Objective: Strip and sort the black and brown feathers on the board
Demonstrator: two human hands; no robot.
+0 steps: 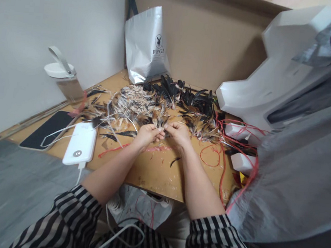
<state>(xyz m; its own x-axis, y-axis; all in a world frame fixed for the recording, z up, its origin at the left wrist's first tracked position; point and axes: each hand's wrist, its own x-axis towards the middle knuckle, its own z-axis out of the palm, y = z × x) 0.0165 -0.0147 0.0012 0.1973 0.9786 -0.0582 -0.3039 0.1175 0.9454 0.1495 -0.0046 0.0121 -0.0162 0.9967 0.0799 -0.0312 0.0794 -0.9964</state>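
My left hand [147, 134] and my right hand [177, 133] meet over a low wooden board [159, 172], fingers pinched together on a small bunch of brown and black feathers [160, 122]. Just beyond the hands lies a wide heap of feathers: pale stripped ones [132, 101] on the left, black and brown ones [193, 101] behind and to the right. A single dark feather [175, 161] lies on the board between my forearms.
A white power bank [80, 144] with cable and a black phone [47, 129] lie at the left. A lidded jar [63, 76] stands by the wall. A silver bag [147, 44] leans at the back. Red string [225, 156] and white blocks [242, 162] crowd the right.
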